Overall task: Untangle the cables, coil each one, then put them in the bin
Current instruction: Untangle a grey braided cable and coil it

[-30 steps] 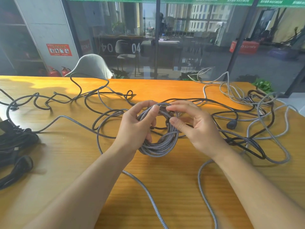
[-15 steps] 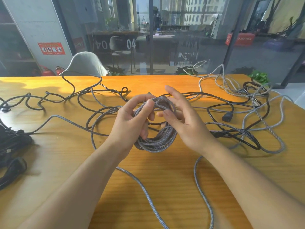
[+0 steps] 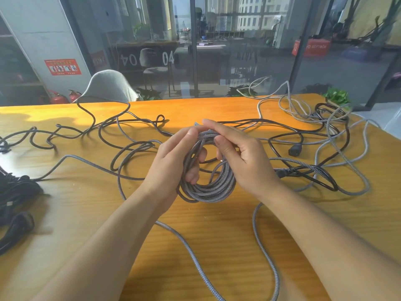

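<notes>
— While both hands are up over the desk (image 3: 108, 213), what do they hold?
— A coil of grey braided cable (image 3: 208, 187), several round turns with a woven, ribbed sheath. The left hand (image 3: 173, 161) has its fingers curled through the ring, thumb on top. The right hand (image 3: 243, 157) pinches the top strands, thumb pressed on the bundle.
— Is the coil on the wood?
— It hangs between the hands at mid-desk; whether its lower edge touches the glossy orange wood-grain top, I cannot tell.
— And the loose ends?
— Two grey braided tails run from the coil toward the near edge.
— What lies around?
— A thin black cable (image 3: 91, 127) snakes in loops across the far left. A smooth black power cord (image 3: 303, 137) with a blocky plug is tangled with lighter grey braided cable (image 3: 347, 166) on the right. A heap of black cables (image 3: 15, 196) sits at the left edge. Behind the desk, a grey chair (image 3: 108, 88) stands before a glass wall.
</notes>
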{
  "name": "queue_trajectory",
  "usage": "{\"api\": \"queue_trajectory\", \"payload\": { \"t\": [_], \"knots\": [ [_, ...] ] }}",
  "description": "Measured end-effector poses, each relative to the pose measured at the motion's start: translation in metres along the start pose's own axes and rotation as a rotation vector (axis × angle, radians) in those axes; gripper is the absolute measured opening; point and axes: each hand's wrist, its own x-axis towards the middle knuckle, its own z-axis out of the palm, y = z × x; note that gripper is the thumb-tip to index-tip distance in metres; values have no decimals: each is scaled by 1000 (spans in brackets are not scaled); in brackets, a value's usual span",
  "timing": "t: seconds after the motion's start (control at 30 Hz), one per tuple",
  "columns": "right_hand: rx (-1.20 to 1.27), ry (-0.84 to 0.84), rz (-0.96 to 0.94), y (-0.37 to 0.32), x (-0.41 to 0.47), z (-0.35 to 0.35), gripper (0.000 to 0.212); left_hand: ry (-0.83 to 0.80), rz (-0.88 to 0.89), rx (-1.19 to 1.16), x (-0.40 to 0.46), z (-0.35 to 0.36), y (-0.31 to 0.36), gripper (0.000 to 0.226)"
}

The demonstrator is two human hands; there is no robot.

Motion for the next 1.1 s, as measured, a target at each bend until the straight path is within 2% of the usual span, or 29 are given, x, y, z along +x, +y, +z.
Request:
{"api": "queue_trajectory", "payload": {
  "t": [0.13, 0.3, 0.37, 0.5, 0.63, 0.8, 0.93, 1.1],
  "knots": [
    [13, -50, 49, 0, -2, 3, 39, 55, -20, 1, 2, -1, -2, 31],
    [44, -216, 276, 3, 6, -17, 54, 225, 6, 34, 7, -16, -3, 26],
    [55, -285, 306, 8, 8, -29, 50, 272, 15, 33, 9, -23, -1, 26],
    [-55, -336, 246, 7, 9, -40, 33, 253, 17, 51, 9, -25, -2, 26],
    [-194, -286, 145, 11, 8, -50, 30, 265, 20, 25, 10, -24, -2, 26],
    [-131, -269, 74, 0, 10, -61, 23, 306, 29, -48, 12, -35, 6, 28],
    [-113, -256, 68, -5, 10, -66, 25, 309, 18, -76, 11, -34, 11, 26],
    [-350, -209, -18, 21, 9, -58, 19, 297, -18, -120, 9, -32, 8, 26]
  ]
}}
